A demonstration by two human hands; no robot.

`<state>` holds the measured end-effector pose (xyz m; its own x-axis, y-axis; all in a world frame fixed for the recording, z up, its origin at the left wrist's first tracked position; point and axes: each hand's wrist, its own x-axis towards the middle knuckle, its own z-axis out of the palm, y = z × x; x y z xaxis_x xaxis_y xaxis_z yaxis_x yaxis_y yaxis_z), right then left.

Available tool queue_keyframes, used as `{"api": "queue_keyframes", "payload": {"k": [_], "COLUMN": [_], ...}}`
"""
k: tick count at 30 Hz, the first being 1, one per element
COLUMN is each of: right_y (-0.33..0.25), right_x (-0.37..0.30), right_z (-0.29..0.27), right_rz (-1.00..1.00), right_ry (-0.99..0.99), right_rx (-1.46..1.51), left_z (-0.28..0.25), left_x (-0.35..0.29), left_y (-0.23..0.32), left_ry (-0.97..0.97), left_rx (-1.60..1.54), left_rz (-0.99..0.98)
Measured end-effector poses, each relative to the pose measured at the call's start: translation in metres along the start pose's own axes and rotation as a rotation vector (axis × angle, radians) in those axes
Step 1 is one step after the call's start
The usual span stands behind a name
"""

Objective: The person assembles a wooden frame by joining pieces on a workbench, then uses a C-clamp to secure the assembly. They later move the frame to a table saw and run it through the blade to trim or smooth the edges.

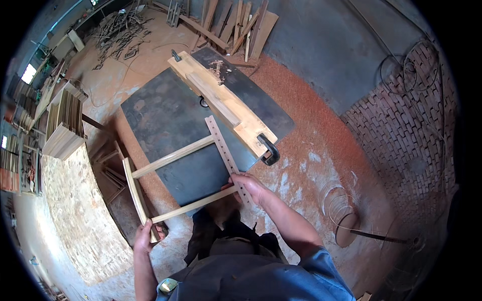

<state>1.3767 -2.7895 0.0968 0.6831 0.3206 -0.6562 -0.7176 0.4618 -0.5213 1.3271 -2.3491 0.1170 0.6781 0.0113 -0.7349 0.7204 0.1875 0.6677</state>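
Between my two hands is a light wooden frame (175, 156), made of two rails and two side pieces. My left hand (145, 236) is closed round the near end of its plain, slightly curved left side piece. The right side piece has a row of dark holes along it, and my right hand (250, 188) grips it near its lower end, by the joint with the near rail. The frame's far part overlaps a dark worktable (150, 105). On that table lies a long wooden board (216, 100) with a narrower strip on it, held by a black clamp (269, 149) at its near end.
Left of me, a stack of wooden pieces (68, 118) stands at the far end of a pale plywood sheet (80, 210). Planks (241, 27) lean on the far wall. Wood shavings (217, 70) lie on the table. A round wooden disc (346, 230) stands on the floor at right.
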Motion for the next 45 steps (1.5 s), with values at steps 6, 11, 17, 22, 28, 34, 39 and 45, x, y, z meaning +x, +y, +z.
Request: {"api": "queue_keyframes", "payload": {"k": [6, 11, 17, 22, 28, 34, 39, 45], "right_y": [-0.035, -0.011, -0.008, -0.011, -0.017, -0.030, -0.041, -0.050], "right_x": [-0.028, -0.002, 0.055, 0.063, 0.072, 0.082, 0.099, 0.114], "right_z": [0.014, 0.021, 0.017, 0.020, 0.026, 0.034, 0.042, 0.047], "right_rz": [-1.011, -1.197, -1.262, -1.233, -1.232, -1.263, -1.226, -1.277], "right_ry": [0.614, 0.355, 0.418, 0.503, 0.571, 0.578, 0.557, 0.539], "right_rx": [-1.543, -1.418, -1.377, -1.430, -1.439, -1.428, -1.442, -1.419], "left_z": [0.044, 0.073, 0.084, 0.088, 0.089, 0.085, 0.093, 0.088], "left_x": [0.014, 0.021, 0.034, 0.034, 0.042, 0.052, 0.058, 0.073], "left_y": [-0.057, -0.058, -0.069, -0.061, -0.062, -0.052, -0.020, -0.009], "left_ry": [0.212, 0.127, 0.084, 0.149, 0.161, 0.133, 0.141, 0.169], "left_rx": [-0.046, -0.236, -0.255, -0.373, -0.467, -0.449, -0.479, -0.460], "left_rz": [0.112, -0.069, -0.110, -0.267, -0.227, -0.203, -0.208, -0.266]}}
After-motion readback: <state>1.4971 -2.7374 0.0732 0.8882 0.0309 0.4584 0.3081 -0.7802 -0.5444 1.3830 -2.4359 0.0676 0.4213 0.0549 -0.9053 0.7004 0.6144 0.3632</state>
